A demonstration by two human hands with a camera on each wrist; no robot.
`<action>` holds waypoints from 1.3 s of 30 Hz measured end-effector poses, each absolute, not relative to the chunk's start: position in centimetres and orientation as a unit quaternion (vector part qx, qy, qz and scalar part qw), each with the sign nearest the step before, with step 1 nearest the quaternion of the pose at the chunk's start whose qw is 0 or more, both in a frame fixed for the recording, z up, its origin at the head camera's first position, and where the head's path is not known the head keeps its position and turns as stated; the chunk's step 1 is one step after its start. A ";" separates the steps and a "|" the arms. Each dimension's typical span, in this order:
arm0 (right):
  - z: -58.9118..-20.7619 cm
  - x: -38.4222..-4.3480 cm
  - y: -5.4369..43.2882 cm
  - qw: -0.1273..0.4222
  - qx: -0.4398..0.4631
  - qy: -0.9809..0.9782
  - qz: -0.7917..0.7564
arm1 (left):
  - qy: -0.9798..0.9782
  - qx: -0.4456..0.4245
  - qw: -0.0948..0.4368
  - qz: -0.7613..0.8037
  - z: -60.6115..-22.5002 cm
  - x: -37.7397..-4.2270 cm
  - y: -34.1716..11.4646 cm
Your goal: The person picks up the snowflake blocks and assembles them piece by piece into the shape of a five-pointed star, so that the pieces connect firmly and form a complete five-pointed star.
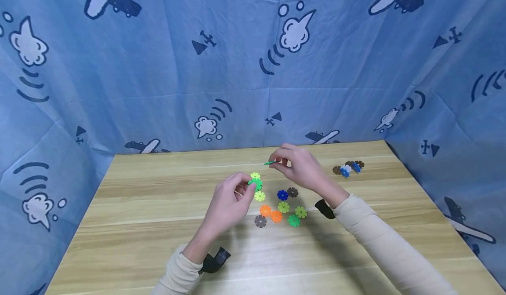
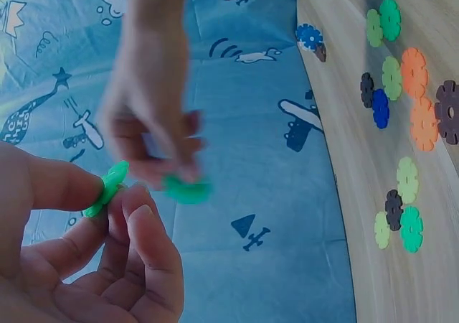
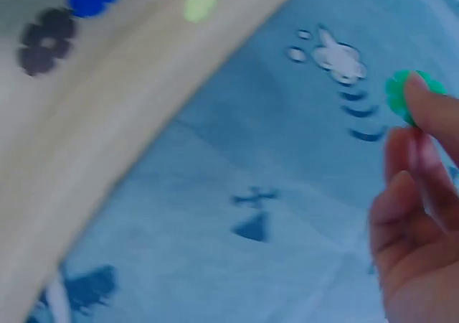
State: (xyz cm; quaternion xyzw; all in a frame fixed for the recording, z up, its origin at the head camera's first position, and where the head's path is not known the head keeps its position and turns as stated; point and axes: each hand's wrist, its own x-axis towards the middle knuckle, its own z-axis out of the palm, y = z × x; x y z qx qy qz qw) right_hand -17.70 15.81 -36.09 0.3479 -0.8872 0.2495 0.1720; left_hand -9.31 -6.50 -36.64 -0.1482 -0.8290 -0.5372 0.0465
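Observation:
Small notched plastic discs lie about on the wooden table. My left hand [image 1: 229,200] pinches a green notched disc [image 2: 107,188] between thumb and fingers, raised above the table. Another green notched disc [image 3: 399,97] is held by my right hand [image 1: 298,165], a little farther back and to the right. In the head view this disc appears edge-on, a thin green line at the fingertips. The two held discs are apart. Close by my left fingertips in the head view lie a green disc [image 1: 258,185] and a yellow-green disc [image 1: 259,196].
Nearer the front lie orange discs [image 1: 276,216], a dark blue disc [image 1: 282,194], a grey disc [image 1: 260,221] and several green and brown ones. A cluster of blue, white and brown discs [image 1: 345,170] sits at the back right. A blue patterned curtain [image 1: 237,66] borders the table.

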 end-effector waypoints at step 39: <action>-33.1 -14.5 14.9 0.210 0.533 -0.780 0.253 | -0.859 -0.177 0.108 -0.469 -36.5 -8.8 -6.3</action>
